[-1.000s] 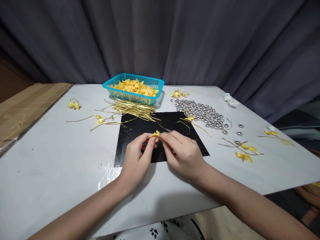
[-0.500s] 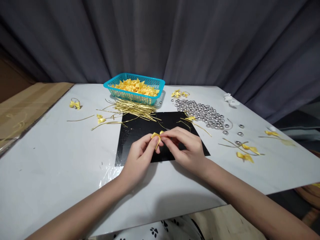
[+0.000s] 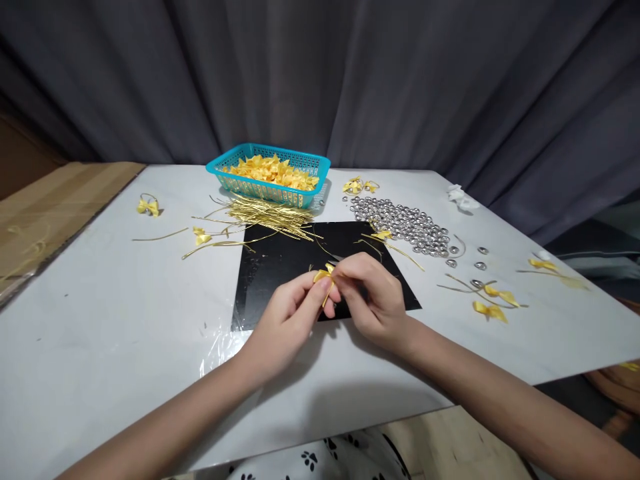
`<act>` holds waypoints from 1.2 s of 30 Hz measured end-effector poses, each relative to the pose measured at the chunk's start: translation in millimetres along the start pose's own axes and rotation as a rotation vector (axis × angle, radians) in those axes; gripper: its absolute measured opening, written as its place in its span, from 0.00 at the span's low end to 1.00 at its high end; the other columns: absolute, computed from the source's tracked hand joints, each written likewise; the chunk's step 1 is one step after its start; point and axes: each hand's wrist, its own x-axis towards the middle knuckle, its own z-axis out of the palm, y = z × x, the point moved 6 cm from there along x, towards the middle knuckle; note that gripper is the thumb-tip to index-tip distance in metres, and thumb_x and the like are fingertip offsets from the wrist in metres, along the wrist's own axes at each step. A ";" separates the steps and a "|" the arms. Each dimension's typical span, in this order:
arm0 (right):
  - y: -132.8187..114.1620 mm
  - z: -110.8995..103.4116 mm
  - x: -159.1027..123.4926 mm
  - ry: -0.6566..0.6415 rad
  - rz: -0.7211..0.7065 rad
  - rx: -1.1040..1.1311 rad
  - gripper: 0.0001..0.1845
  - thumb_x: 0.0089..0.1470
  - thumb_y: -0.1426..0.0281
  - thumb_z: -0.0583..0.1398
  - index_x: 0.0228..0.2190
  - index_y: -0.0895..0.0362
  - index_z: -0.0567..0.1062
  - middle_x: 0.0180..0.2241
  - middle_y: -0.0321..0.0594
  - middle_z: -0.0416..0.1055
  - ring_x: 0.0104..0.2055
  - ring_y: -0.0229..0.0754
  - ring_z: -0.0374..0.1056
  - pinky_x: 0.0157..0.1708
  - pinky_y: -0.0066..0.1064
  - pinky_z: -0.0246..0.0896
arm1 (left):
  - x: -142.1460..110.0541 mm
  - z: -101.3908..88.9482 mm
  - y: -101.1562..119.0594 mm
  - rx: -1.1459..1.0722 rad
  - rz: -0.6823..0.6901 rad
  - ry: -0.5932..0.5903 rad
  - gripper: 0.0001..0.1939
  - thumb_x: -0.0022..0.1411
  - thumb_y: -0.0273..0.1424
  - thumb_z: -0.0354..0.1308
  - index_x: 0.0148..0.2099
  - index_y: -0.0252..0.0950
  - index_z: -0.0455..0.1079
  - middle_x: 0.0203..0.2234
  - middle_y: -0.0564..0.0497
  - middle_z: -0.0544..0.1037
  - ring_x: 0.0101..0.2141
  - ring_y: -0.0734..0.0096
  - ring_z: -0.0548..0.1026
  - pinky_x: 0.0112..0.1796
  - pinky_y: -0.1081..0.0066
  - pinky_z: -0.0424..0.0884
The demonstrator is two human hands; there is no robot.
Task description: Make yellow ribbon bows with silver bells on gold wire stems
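So we've got a small yellow bow [image 3: 324,274] up in front of us, over the black mat [image 3: 275,260], and to us this looks like the fiddly bit where its middle gets worked by hand. Our left hand [image 3: 287,320] has it pinched between thumb and fingers, while our right hand [image 3: 373,297] has its fingers curled in narrow at the bow's right edge; can't tell if they're gripping ribbon or something thinner. We'd say the next move calls for a firm left pinch and small, careful right fingertips, since ribbon this soft probably slips easily. The table [image 3: 125,360] is white and pretty busy: a blue basket [image 3: 265,192] of yellow ribbon pieces at the back, gold strands [image 3: 270,215] heaped just in front of it, silvery beads [image 3: 410,227] spread to the right, and a few loose bows [image 3: 490,311] near the right edge. Room-wise, there's a dark grey curtain [image 3: 270,73] behind everything and brown cardboard [image 3: 65,200] off to our left.
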 end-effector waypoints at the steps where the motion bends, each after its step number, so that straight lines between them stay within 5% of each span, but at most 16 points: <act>1: -0.7 -1.3 -0.9 0.015 -0.006 0.006 0.11 0.55 0.82 0.52 0.35 0.55 0.65 0.26 0.34 0.63 0.28 0.34 0.60 0.28 0.27 0.59 | 0.0 0.0 -1.0 -0.006 -0.009 0.005 0.14 0.64 0.35 0.46 0.27 0.36 0.63 0.20 0.55 0.63 0.20 0.77 0.58 0.22 0.74 0.56; 6: 9.5 -7.0 -5.0 0.125 0.240 0.124 0.06 0.59 0.77 0.51 0.34 0.55 0.65 0.27 0.34 0.62 0.24 0.31 0.59 0.23 0.23 0.57 | -1.3 3.3 -5.9 0.003 -0.022 -0.021 0.15 0.64 0.36 0.45 0.28 0.37 0.63 0.21 0.56 0.63 0.21 0.76 0.59 0.24 0.73 0.56; 11: 11.5 1.8 -4.3 0.019 0.442 0.354 0.05 0.60 0.71 0.51 0.31 0.55 0.64 0.26 0.33 0.61 0.21 0.29 0.61 0.19 0.21 0.59 | -3.9 6.0 -1.4 0.008 0.042 -0.075 0.15 0.66 0.35 0.43 0.27 0.37 0.61 0.22 0.55 0.63 0.22 0.76 0.59 0.25 0.73 0.57; 36: 14.6 7.6 -4.1 -0.106 0.581 0.514 0.07 0.59 0.66 0.52 0.32 0.57 0.64 0.21 0.30 0.62 0.18 0.28 0.58 0.17 0.21 0.55 | -1.5 4.9 -7.6 -0.183 -0.108 -0.051 0.15 0.61 0.37 0.49 0.24 0.36 0.64 0.17 0.56 0.63 0.19 0.79 0.59 0.20 0.77 0.58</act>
